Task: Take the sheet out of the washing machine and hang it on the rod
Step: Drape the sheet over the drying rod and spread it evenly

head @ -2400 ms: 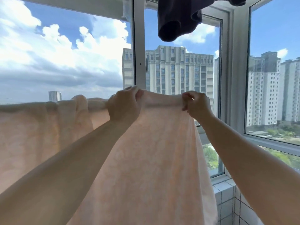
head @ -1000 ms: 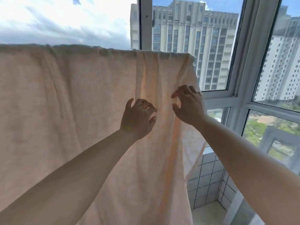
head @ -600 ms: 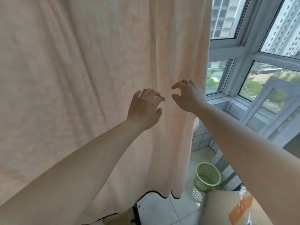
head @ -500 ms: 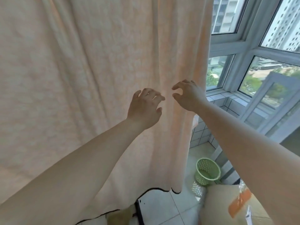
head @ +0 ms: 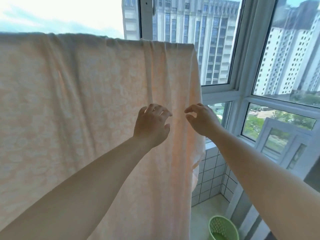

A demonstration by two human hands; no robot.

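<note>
**Sheet over the rod, hands poised to smooth the right-hand folds**

The pale peach patterned cotton sheet point(head: 97, 104) already hangs draped over the rod, its top fold running as a nearly level line from the far left to just short of the white window frame point(head: 240, 78) on the right. The rod itself is hidden under the cloth. The sheet falls well below the hands and out of view at the bottom. By that evidence the hanging step looks all but done, and what is in hand is the tidying: several long vertical creases gather near the sheet's right edge, directly ahead of the hands.

Both forearms reach up and forward, backs of the hands toward the camera. The left hand point(head: 151, 126) sits in front of the cloth with its fingers loosely curled and slightly spread, thumb out to the right; it grips nothing that can be seen. The right hand point(head: 201, 119) is close beside it, near the sheet's right edge, forefinger and thumb hooked toward each other with a gap between them, pinching nothing. Whether any fingertip actually touches the fabric cannot be told.

The next move probably calls for taking hold of the bunched folds and drawing them rightward along the rod, gently, so the sheet does not slide off.

A light green perforated plastic basket point(head: 223, 228) stands on the floor at the lower right.
</note>
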